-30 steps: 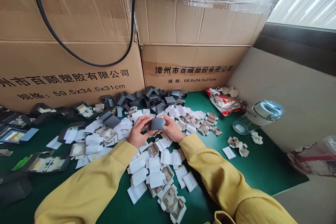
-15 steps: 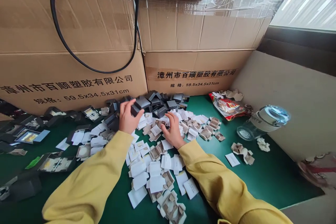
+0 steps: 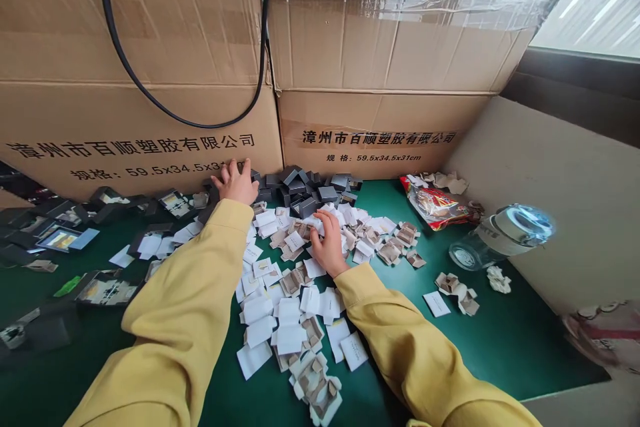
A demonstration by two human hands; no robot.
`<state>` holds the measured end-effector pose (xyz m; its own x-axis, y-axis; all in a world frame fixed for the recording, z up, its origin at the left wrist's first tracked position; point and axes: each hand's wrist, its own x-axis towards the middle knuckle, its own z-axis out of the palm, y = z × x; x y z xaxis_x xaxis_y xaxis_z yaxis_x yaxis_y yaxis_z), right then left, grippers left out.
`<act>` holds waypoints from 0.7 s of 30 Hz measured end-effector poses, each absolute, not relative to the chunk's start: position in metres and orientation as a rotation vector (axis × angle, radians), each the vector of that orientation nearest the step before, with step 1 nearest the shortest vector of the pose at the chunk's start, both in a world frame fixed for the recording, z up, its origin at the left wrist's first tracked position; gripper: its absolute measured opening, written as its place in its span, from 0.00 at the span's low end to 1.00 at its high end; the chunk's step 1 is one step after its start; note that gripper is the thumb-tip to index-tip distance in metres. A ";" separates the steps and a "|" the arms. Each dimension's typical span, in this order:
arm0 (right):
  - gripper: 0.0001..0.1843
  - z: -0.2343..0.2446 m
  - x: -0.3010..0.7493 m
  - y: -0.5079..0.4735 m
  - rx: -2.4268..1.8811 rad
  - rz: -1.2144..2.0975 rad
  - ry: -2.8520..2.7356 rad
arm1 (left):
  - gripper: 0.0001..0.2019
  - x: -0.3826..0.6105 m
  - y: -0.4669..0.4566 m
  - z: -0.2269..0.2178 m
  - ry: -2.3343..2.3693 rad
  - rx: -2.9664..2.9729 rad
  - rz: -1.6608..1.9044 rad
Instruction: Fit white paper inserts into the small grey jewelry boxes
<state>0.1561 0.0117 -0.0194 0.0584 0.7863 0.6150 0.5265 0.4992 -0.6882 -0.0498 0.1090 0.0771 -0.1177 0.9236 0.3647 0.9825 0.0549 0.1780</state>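
The left hand had moved far and left, up to the pile of small dark boxes. 1 second earlier, it and the right hand had held 1 small dark box between them; now they were apart. The left fingers were spread wide, but it could not be told if they had hold of a box. The right fingers were bent, with a gap at the thumb and nothing seen in them, over the white paper pieces.

The dark boxes lay at the far side of the green table, pointing many ways. 1 grey-topped box had its long side running left to right. At the left, an open dark box had a pale piece inside. What the 2 big cardboard boxes held could not be seen.
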 end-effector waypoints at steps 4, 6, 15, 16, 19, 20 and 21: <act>0.15 -0.021 0.156 0.012 -1.142 0.293 -1.613 | 0.27 -0.058 0.087 0.099 -2.108 -2.105 -0.418; 0.13 -0.021 0.156 0.012 -1.133 0.287 -1.652 | 0.24 -0.074 0.074 0.106 -2.086 -2.160 -0.320; 0.21 -0.008 0.157 -0.003 -1.016 0.344 -1.878 | 0.35 -0.150 0.029 0.060 -2.350 -2.236 -0.429; 0.23 -0.007 0.155 -0.006 -0.951 0.403 -1.914 | 0.34 -0.149 0.027 0.056 -2.304 -2.241 -0.494; 0.26 -0.005 0.148 -0.014 -0.876 0.533 -2.055 | 0.31 -0.143 0.022 0.048 -2.179 -2.240 -0.662; 0.27 -0.005 0.145 -0.016 -0.896 0.547 -2.097 | 0.30 -0.141 0.021 0.048 -2.152 -2.231 -0.698; 0.27 -0.005 0.142 -0.017 -0.927 0.548 -2.130 | 0.29 -0.140 0.021 0.049 -2.134 -2.222 -0.715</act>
<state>0.1419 -0.0167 -0.0049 -0.4677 0.7564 0.4574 0.4415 0.6482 -0.6204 -0.1396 0.0209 0.0487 -0.0125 0.9528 0.3035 0.9433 -0.0894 0.3197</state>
